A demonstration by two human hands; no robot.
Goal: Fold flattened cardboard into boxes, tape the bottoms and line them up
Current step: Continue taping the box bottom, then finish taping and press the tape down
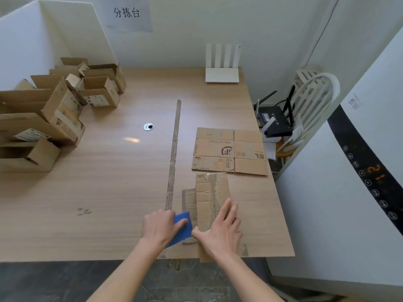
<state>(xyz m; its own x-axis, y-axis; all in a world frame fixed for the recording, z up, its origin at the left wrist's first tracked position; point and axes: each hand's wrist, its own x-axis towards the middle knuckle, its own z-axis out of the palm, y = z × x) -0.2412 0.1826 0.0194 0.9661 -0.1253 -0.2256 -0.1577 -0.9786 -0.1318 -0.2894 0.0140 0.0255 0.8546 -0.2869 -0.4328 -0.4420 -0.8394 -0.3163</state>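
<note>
Flattened cardboard (210,205) | right hand (220,232) flat on it | left hand (162,227) grips blue object (182,228)

A torn flattened cardboard (210,201) lies lengthwise at the near table edge, a printed flattened cardboard sheet (229,151) just beyond it, folded open-topped boxes (65,101) clustered far left.

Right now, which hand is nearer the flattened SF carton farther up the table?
Right. The right hand presses the torn cardboard piece just below the SF carton; the left hand, farther left, grips a blue object.
</note>
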